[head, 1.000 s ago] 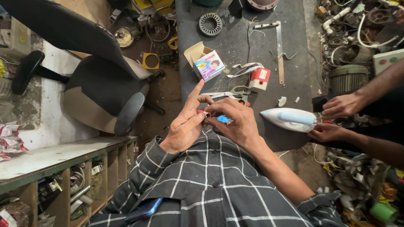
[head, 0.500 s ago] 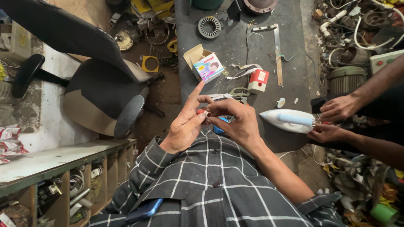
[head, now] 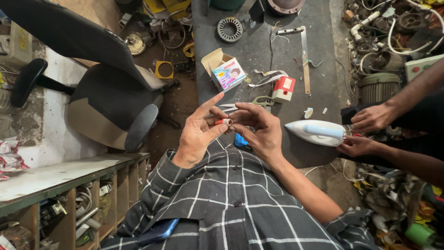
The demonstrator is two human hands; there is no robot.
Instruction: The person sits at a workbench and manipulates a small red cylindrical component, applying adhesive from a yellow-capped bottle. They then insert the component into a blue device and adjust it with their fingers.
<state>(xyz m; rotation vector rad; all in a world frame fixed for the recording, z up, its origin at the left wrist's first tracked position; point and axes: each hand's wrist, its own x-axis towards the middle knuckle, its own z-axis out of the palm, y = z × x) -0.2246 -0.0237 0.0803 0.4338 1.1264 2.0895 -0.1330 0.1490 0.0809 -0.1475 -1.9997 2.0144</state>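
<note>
I see my left hand (head: pixel 200 131) and my right hand (head: pixel 260 131) raised together over the near edge of the dark grey metal workbench (head: pixel 259 60), just above my checked grey shirt (head: pixel 231 203). Between them sits a small cylindrical part with a red and white end (head: pixel 225 122). My left thumb and middle fingers pinch it from the left, while the left index finger sticks out straight toward the bench. My right fingers curl in and close on the same part from the right, fingertips touching it. A blue object (head: pixel 240 140) shows just below my right hand, mostly hidden, so I cannot tell what it is.

On the bench beyond my hands lie a pair of scissors with pale handles (head: pixel 259 101), a small red and white box (head: pixel 283 89) and an open cardboard carton with a colourful printed face (head: pixel 225 71). Farther back lie a round ribbed metal motor ring (head: pixel 230 29) and a long metal hacksaw frame (head: pixel 303 55).

To the right, a white clothes iron with a pale blue handle (head: pixel 319 132) rests on the bench corner. Another person's two hands (head: pixel 365 132) are at its rear end, one above and one below the cord end.

To the left of the bench stands a black and beige office chair (head: pixel 106 92), well apart from my hands.
</note>
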